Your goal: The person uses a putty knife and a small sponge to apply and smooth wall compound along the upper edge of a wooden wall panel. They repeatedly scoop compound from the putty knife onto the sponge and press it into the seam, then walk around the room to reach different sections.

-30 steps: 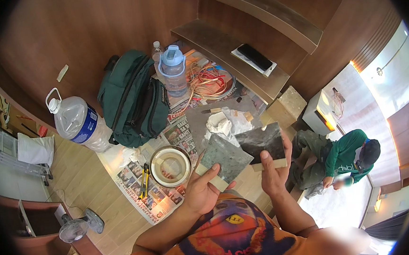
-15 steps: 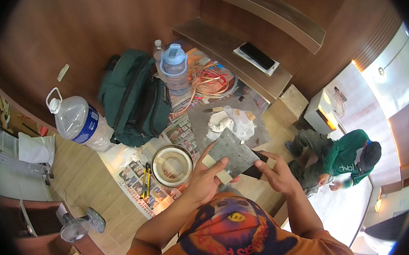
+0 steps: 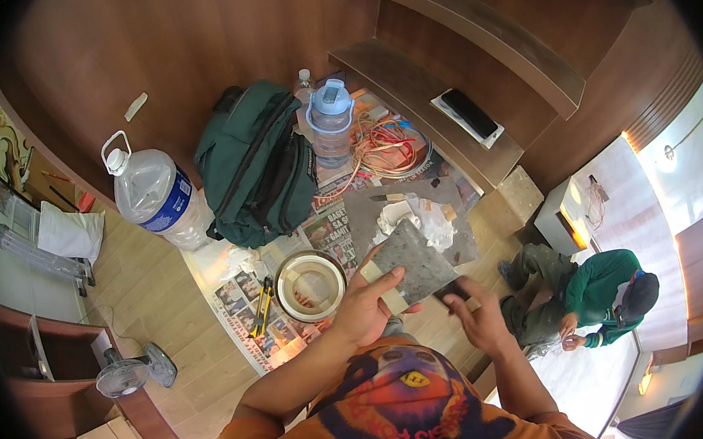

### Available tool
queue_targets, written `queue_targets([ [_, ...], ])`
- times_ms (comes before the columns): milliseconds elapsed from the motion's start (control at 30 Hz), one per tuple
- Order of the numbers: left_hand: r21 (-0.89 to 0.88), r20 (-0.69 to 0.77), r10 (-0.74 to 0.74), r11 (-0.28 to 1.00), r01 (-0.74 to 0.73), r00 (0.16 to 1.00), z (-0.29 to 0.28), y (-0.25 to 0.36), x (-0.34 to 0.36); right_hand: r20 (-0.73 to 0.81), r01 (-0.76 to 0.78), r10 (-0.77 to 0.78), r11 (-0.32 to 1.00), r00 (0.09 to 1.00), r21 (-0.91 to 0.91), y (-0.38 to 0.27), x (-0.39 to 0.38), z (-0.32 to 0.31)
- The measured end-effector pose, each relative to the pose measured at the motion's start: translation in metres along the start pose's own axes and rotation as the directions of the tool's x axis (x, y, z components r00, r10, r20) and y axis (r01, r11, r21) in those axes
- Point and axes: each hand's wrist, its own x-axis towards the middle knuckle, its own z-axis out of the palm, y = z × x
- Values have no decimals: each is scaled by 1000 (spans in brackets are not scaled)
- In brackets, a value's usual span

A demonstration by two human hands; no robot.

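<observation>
My left hand (image 3: 368, 310) is closed round the cream edge of a wide grey putty blade (image 3: 417, 265), its smudged flat face turned up. At that blade's right corner, my right hand (image 3: 482, 318) grips a dark putty blade (image 3: 452, 287); its cream edge is now mostly hidden by the fingers. Just beyond the blades, a white plastic bag of white paste (image 3: 435, 228) rests on a grey board (image 3: 468, 248). Left of my hands stands a round tub (image 3: 340, 281), with a yellow-and-black utility knife (image 3: 263, 306) beside it on newspaper.
Further off are a green backpack (image 3: 254, 165), a large water jug (image 3: 151, 189), a blue-lidded bottle (image 3: 331, 127) and tangled wires (image 3: 383, 148). A phone (image 3: 469, 111) lies on the shelf. At right sits another person (image 3: 601, 292) in green. A small fan (image 3: 123, 376) is at lower left.
The view has shifted, so the scene sits further right. My right hand has turned, covering its blade's cream edge. The other person's hands have come together.
</observation>
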Motion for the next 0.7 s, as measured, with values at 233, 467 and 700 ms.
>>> queue_targets([
  [233,-204,-33,-97,975,88,995,-3,3,5,-230,750,-811,585,538,-307,-32,5,17],
  [467,-392,353,-141,876,283,925,-2,-10,6,-217,780,-842,539,494,-319,-53,-4,43],
  [700,-469,443,-248,755,459,861,-5,-31,1,-471,508,-563,824,679,-251,-31,26,17],
])
